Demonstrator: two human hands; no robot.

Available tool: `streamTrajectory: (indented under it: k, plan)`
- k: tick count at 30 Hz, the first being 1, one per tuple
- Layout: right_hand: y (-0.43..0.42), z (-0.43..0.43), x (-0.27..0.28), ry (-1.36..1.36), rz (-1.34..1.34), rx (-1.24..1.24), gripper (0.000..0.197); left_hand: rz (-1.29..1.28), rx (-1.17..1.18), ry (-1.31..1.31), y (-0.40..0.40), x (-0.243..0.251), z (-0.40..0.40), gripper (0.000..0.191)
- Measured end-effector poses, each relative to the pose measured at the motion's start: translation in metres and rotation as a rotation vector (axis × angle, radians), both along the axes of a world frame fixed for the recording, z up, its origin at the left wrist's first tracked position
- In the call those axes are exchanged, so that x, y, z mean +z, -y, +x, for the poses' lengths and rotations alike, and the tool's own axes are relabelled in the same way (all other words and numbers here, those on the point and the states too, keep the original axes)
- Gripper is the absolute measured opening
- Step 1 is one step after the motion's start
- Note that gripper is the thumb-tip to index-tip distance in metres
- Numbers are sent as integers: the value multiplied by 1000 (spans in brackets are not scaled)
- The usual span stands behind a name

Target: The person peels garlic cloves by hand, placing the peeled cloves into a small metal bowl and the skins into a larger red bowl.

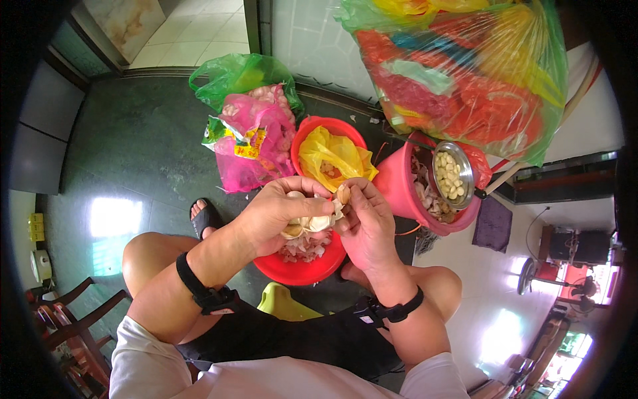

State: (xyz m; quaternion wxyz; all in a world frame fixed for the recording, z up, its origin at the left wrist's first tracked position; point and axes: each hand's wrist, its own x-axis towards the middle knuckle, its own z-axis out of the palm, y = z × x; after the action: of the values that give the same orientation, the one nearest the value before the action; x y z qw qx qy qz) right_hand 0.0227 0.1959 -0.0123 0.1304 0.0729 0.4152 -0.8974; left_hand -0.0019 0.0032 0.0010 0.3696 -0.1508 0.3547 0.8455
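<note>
My left hand is closed around a partly broken garlic bulb, with several cloves showing between the fingers. At the bulb's right side, my right hand pinches a brownish garlic clove between thumb and fingertips. Whether that clove is still joined to the bulb, I cannot tell. Directly beneath both hands sits a red plastic basin, holding loose garlic skins. Beyond it stands a red tub lined with a yellow plastic bag, and some pale cloves lie inside.
A pink mesh bag of garlic lies ahead, left of the tub. To the right, a pink bucket holds garlic peelings; a metal bowl of peeled cloves rests over it. A large green bag bulges above. A yellow-green stool shows below.
</note>
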Motion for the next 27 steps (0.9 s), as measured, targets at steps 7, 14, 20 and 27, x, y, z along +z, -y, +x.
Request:
streamTrajectory:
  k: [7, 14, 20, 27]
  plan:
    - [-2, -3, 2, 92, -305, 96, 13, 67, 49, -137, 4, 6, -3, 25]
    - [-2, -3, 4, 66, -233, 104, 13, -446, -116, -383, 9, 16, -13, 32]
    - [7, 1, 0, -46, -40, 29, 11, -686, 27, -966, 0, 14, 0, 45]
    - [7, 5, -7, -79, -4, 21, 14, -747, 149, -1185, -3, 6, 1, 30]
